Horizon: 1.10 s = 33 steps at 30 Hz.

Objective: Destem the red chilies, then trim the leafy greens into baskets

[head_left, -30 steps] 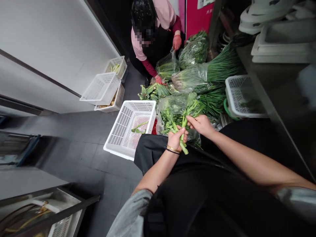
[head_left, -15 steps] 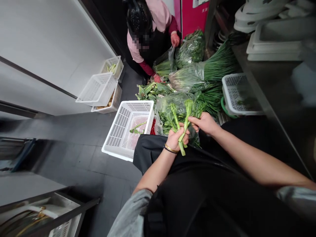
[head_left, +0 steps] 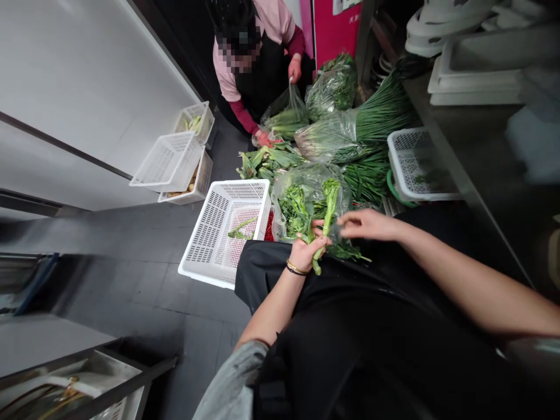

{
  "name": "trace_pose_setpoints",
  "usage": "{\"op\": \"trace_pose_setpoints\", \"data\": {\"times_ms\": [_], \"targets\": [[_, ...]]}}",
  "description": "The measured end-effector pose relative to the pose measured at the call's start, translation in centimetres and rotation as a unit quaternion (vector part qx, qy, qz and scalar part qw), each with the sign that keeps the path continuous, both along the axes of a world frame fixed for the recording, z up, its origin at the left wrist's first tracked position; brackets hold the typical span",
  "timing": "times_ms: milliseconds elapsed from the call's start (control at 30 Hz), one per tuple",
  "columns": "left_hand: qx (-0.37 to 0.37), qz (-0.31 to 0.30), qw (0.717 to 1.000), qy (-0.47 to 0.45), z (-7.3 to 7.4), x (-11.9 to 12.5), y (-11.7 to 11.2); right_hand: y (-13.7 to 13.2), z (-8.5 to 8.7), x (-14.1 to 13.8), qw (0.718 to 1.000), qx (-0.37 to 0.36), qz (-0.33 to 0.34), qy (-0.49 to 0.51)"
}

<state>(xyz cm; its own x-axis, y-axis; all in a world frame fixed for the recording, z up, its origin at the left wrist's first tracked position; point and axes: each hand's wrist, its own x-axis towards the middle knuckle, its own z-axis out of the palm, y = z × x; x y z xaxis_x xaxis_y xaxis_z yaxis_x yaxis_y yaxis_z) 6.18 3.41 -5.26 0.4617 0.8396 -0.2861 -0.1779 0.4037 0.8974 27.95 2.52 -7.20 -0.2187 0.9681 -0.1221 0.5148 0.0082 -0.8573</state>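
My left hand [head_left: 305, 252] is closed around green broccolini stalks [head_left: 331, 201], their small florets pointing up and away from me. To the right of them my right hand [head_left: 364, 224] is apart from the stalks, fingers loosely bent and spread, slightly blurred, with nothing visible in it. Beneath it some dark green leaves [head_left: 347, 252] lie close to my apron. A clear plastic bag [head_left: 311, 175] of greens sits open just beyond my hands. At left stands a white perforated basket [head_left: 205, 248] with one green trimmed stalk [head_left: 242, 229] inside.
A co-worker [head_left: 262, 76] crouches ahead, one gloved hand holding a bag of leeks [head_left: 286, 119]. Bundled green onions [head_left: 380, 111] lie on the floor. Stacked baskets [head_left: 168, 160] stand by the wall. At right are another basket [head_left: 405, 166] and a metal counter edge [head_left: 464, 181].
My right hand has let go of the stalk and moved slightly right. Leaves have come down below it. The co-worker has lifted the bag's top.
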Motion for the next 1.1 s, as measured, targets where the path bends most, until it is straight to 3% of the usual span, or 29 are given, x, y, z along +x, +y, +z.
{"op": "trace_pose_setpoints", "data": {"times_ms": [67,133,200,267,333,400,433,500,533,600,667,733,800,867,933,1033,1100], "targets": [[0.006,-0.007,1.000,0.016,0.0,0.5,-0.4,1.7,2.2,-1.3,0.992,-0.053,-0.037,0.109],[-0.002,0.013,1.000,0.013,-0.1,0.9,-0.6,2.4,3.6,-3.2,0.995,-0.015,-0.094,0.040],[-0.026,0.059,0.998,-0.007,-0.3,1.1,-0.5,1.9,3.9,-5.0,0.984,0.074,-0.128,-0.104],[-0.047,0.098,0.994,-0.030,-0.5,1.1,-0.2,0.2,3.5,-5.9,0.967,0.160,-0.086,-0.179],[-0.059,0.094,0.993,-0.049,-0.6,0.9,0.2,-1.5,2.9,-5.7,0.971,0.179,0.025,-0.156],[-0.066,0.060,0.993,-0.073,-0.5,0.5,0.4,-2.3,2.4,-4.4,0.984,0.090,0.125,-0.092],[-0.067,0.041,0.993,-0.087,-0.4,0.4,0.5,-2.1,2.3,-3.6,0.989,0.021,0.140,-0.051],[-0.066,0.006,0.993,-0.103,-0.3,0.4,0.4,-1.0,2.2,-2.3,0.991,-0.084,0.093,0.044],[-0.066,-0.013,0.993,-0.102,-0.3,0.5,0.3,-0.2,2.1,-2.0,0.991,-0.093,0.046,0.081],[-0.077,-0.043,0.993,-0.080,-0.4,0.8,0.0,1.0,2.1,-2.2,0.997,-0.013,-0.047,0.066],[-0.093,-0.034,0.994,-0.050,-0.6,1.2,-0.2,1.3,2.1,-3.3,0.990,0.095,-0.104,-0.028],[-0.106,0.021,0.994,-0.030,-0.7,1.4,-0.1,0.2,2.1,-4.4,0.977,0.172,-0.082,-0.096],[-0.122,0.074,0.989,-0.035,-0.7,1.1,0.3,-1.5,2.1,-4.7,0.972,0.204,0.026,-0.112],[-0.150,0.087,0.982,-0.076,-0.5,0.6,0.9,-2.9,2.0,-3.9,0.966,0.170,0.147,-0.131],[-0.177,0.064,0.973,-0.134,-0.2,0.0,1.2,-2.9,1.9,-2.5,0.976,0.054,0.178,-0.110],[-0.196,0.021,0.967,-0.163,0.0,-0.2,1.1,-0.8,1.9,-1.3,0.991,-0.094,0.046,0.087],[-0.198,-0.007,0.971,-0.137,0.0,0.2,0.8,1.0,2.1,-1.8,0.962,-0.102,-0.080,0.240]]}}
